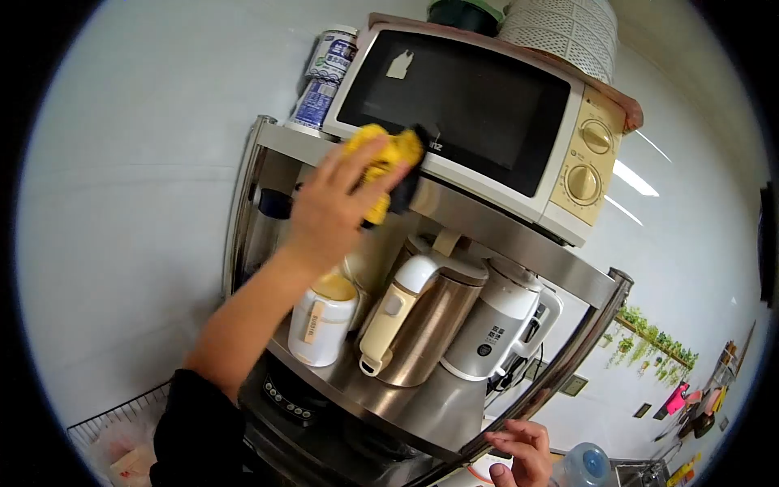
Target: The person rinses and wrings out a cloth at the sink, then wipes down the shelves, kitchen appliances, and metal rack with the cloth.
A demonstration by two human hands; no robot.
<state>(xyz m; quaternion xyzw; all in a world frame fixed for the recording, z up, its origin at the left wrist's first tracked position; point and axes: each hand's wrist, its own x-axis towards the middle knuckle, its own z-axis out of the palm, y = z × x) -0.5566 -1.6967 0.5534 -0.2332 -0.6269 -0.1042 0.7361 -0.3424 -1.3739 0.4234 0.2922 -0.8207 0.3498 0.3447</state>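
My left hand (324,207) presses a yellow and black cloth (381,162) to the shelf edge below the microwave (454,105), at its lower left corner. The fingers are wrapped over the cloth and partly hide it. Under that forearm, on the middle shelf (414,410), stands a white canister (323,329) with a yellowish top and a paper label. My right hand (523,454) is low in the view, by the rack's right post (560,365). Its fingers are loosely bent and apart, with nothing in them.
A steel kettle (438,325) with a cream handle and a grey and white jug (495,325) share the shelf. Two stacked tins (324,77) stand left of the microwave. White baskets (564,32) sit on top. A black appliance (288,402) is below.
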